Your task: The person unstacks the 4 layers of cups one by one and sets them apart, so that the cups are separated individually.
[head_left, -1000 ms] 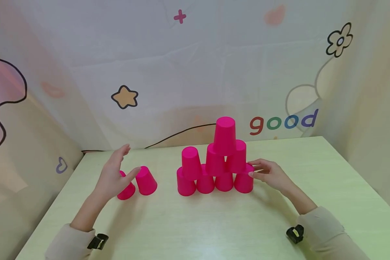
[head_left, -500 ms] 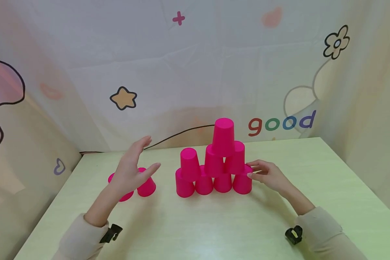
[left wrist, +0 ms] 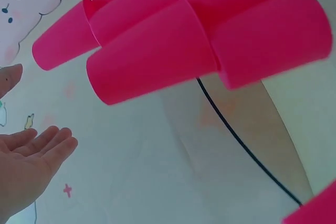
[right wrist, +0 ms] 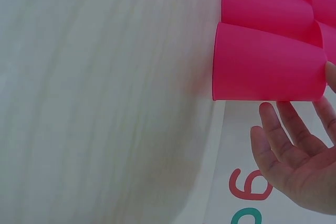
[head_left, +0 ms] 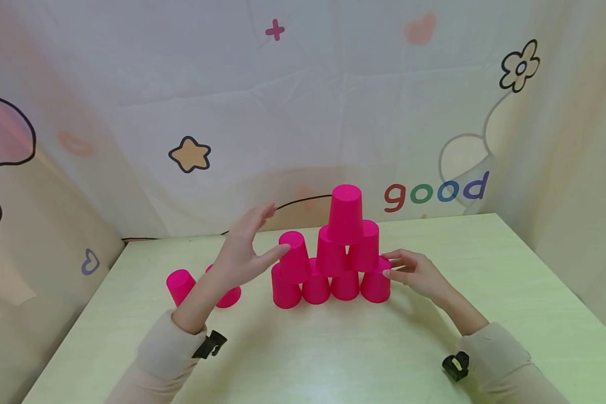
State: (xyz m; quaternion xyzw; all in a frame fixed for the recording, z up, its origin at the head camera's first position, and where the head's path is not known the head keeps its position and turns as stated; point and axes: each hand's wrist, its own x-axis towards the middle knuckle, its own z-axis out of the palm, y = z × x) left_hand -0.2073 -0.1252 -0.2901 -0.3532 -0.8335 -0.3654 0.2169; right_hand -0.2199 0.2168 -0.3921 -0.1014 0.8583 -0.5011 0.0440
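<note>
Quietly, the word "good" [head_left: 439, 191] supplies the lettering behind a stack of bright pink cups [head_left: 331, 255], its red g, green o, blue o and purple d printed low on a pale cloth backdrop [head_left: 222, 73]. All mouth-down, the cups rise from a light wooden-looking table [head_left: 303, 365] in rows of four, three and one, the single cup resting over the right-hand pair of the middle row. A person's two hands are well apart, one at each side. The left hand [head_left: 241, 255], thumb spread wide from extended fingers, grips nothing beside the left-end cup of the middle row [head_left: 295, 262]; the left wrist view shows a gap between them. The right hand [head_left: 416, 273] has its fingers loosely bent beside the right-end cup of the bottom row [head_left: 376, 287], the thumb against its upper edge; how firmly it presses, one cannot tell. Two separate cups stand to the left, one [head_left: 180, 285] near the other [head_left: 229, 298], both partly covered by the left arm. A yellow star [head_left: 189, 154], a flower [head_left: 520, 66] and a plus sign [head_left: 275, 30] also decorate the cloth.
</note>
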